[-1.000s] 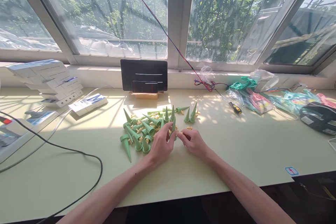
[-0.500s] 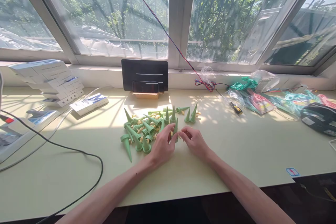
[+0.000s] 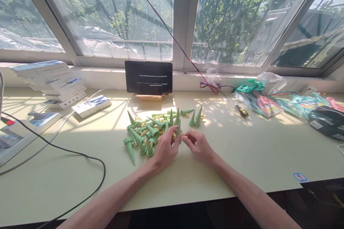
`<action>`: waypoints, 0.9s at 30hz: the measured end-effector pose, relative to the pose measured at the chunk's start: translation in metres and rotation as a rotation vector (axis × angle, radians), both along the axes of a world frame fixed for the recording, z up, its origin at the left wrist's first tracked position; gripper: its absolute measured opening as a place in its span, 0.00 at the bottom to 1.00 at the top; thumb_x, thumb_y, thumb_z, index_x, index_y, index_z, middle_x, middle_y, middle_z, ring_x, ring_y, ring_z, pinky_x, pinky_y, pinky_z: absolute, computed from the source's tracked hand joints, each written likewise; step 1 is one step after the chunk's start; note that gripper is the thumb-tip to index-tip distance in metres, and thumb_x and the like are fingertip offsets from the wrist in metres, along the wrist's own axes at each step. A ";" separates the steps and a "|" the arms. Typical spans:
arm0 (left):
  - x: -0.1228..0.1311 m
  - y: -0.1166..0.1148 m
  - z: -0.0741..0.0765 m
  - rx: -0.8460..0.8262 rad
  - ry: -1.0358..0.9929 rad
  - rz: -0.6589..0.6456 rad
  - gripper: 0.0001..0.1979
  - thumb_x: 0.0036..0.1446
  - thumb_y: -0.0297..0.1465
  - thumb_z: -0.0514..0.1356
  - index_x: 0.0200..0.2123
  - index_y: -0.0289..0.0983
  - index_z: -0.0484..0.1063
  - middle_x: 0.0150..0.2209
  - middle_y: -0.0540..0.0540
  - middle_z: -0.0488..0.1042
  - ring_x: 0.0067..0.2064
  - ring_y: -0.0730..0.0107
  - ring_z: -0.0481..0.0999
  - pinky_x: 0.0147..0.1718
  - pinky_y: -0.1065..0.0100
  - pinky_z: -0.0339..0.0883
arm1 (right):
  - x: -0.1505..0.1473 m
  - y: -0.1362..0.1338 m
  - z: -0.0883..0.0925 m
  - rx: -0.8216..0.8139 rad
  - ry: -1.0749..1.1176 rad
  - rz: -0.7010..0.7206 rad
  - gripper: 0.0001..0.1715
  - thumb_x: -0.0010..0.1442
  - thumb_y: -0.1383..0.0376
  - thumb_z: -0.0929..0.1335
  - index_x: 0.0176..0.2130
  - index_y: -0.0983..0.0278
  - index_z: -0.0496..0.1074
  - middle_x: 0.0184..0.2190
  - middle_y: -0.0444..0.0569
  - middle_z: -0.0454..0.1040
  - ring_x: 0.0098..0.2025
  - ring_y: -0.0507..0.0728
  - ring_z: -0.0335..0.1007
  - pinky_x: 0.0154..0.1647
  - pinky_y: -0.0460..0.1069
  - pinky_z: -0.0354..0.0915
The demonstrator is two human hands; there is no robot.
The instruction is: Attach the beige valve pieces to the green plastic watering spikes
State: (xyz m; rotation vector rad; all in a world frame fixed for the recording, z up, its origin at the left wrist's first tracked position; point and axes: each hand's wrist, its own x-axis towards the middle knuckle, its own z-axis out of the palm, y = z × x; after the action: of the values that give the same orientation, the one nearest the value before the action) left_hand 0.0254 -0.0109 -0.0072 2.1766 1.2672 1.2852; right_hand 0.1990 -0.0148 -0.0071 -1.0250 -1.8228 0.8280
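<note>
My left hand [image 3: 167, 146] is closed around a green plastic watering spike [image 3: 178, 128], whose pointed end stands up between thumb and fingers. Close against it, my right hand [image 3: 200, 146] pinches a small pale-yellow valve piece [image 3: 184, 136] at the side of that spike; the fingers hide most of the piece. Left of my hands lies a pile of similar green spikes [image 3: 138, 135] with yellow valves, some upright and some on their sides. Two more spikes [image 3: 198, 116] stand point up beyond my right hand.
A tablet [image 3: 148, 73] and a phone [image 3: 149, 88] lean on a stand near the window. White boxes [image 3: 91, 106] and a black cable [image 3: 80, 154] lie at the left. To the right are a screwdriver [image 3: 242, 111], bagged items [image 3: 266, 104] and a black case [image 3: 327, 121].
The held spike has shifted slightly left between my left fingers. My right fingertips have moved a little, and more of the yellow piece shows. The pile stays as it was.
</note>
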 end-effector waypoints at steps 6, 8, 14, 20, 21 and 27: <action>0.001 0.000 0.000 0.031 -0.006 0.006 0.10 0.65 0.33 0.55 0.49 0.38 0.65 0.34 0.49 0.72 0.23 0.78 0.64 0.23 0.73 0.61 | 0.000 0.000 0.001 0.017 -0.004 0.017 0.14 0.67 0.59 0.64 0.32 0.64 0.68 0.20 0.39 0.55 0.23 0.49 0.48 0.24 0.47 0.49; 0.001 0.000 0.001 0.027 -0.009 -0.002 0.10 0.65 0.33 0.55 0.49 0.38 0.65 0.34 0.49 0.71 0.23 0.78 0.64 0.23 0.73 0.61 | 0.000 0.000 0.001 0.023 -0.013 0.010 0.15 0.67 0.59 0.63 0.30 0.64 0.67 0.20 0.39 0.56 0.23 0.49 0.48 0.25 0.47 0.49; 0.001 0.000 0.001 0.008 -0.005 -0.016 0.10 0.65 0.34 0.55 0.49 0.38 0.65 0.33 0.50 0.71 0.23 0.77 0.63 0.23 0.72 0.61 | 0.001 0.002 -0.002 0.033 -0.045 -0.002 0.19 0.68 0.59 0.62 0.26 0.63 0.62 0.20 0.40 0.56 0.24 0.49 0.48 0.25 0.47 0.49; 0.000 0.001 0.001 0.014 -0.008 -0.022 0.10 0.65 0.33 0.55 0.49 0.38 0.65 0.33 0.49 0.71 0.23 0.78 0.62 0.23 0.73 0.61 | 0.002 0.002 -0.004 0.036 -0.077 -0.010 0.21 0.68 0.59 0.61 0.24 0.63 0.62 0.19 0.39 0.55 0.23 0.50 0.48 0.25 0.47 0.49; 0.000 0.001 0.001 0.014 -0.009 -0.024 0.10 0.65 0.33 0.55 0.48 0.38 0.65 0.33 0.49 0.72 0.23 0.78 0.62 0.22 0.73 0.61 | 0.002 0.002 -0.004 0.037 -0.081 -0.012 0.22 0.68 0.59 0.61 0.24 0.63 0.63 0.19 0.39 0.55 0.23 0.50 0.48 0.25 0.47 0.49; 0.000 0.001 0.000 0.025 -0.015 -0.040 0.10 0.65 0.33 0.55 0.49 0.38 0.65 0.33 0.49 0.71 0.22 0.79 0.61 0.22 0.73 0.60 | 0.003 0.004 -0.006 0.048 -0.111 -0.017 0.26 0.70 0.55 0.58 0.24 0.63 0.65 0.19 0.41 0.58 0.22 0.50 0.50 0.25 0.47 0.50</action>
State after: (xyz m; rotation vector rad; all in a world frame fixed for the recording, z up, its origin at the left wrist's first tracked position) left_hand 0.0254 -0.0098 -0.0075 2.1935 1.2017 1.3061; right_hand 0.2021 -0.0110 -0.0135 -1.0727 -1.9155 0.7266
